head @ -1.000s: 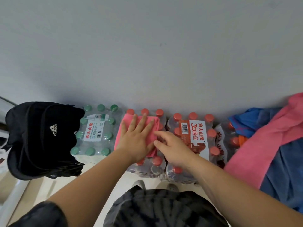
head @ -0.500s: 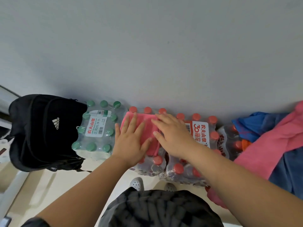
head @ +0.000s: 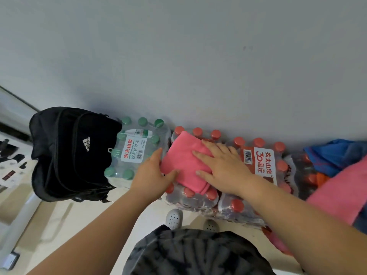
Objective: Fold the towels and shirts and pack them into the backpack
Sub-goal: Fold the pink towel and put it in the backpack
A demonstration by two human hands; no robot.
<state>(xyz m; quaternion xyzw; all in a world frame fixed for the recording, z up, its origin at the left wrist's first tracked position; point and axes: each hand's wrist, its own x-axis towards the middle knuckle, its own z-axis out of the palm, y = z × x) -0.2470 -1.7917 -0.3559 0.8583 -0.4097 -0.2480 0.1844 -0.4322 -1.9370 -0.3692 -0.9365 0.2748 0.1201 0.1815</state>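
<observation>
A plain grey wall (head: pixel 198 56) fills the upper half of the view. At its foot a row of shrink-wrapped packs of water bottles stands on a pale floor (head: pixel 59 215).

A black backpack (head: pixel 69 155) with a white logo sits at the left end, leaning against a pack of green-capped bottles (head: pixel 137 149). Just right of that is a pack of red-capped bottles (head: pixel 190 195), and the folded pink towel (head: pixel 184 161) lies on top of it, set at a slant.

The left hand (head: pixel 149 175) is at the towel's left edge, fingers straight along the side and the thumb (head: pixel 171 173) laid over the near corner (whether any fingers reach under the cloth cannot be told). The right hand (head: pixel 224 165) rests flat on the towel's right half, palm down, its fingers (head: pixel 202 157) spread and relaxed, gripping nothing. Its wrist crosses a second red-capped pack (head: pixel 260 161) that has a red-and-white label.

At the far right, clothes are heaped over more bottles: a blue garment (head: pixel 325 153) at the back and a broad pink cloth (head: pixel 341 187) spilling toward the near edge.

At the bottom of the view are the person's dark mottled shirt (head: pixel 198 253) and the toes of pale perforated shoes (head: pixel 173 218) on the floor.
</observation>
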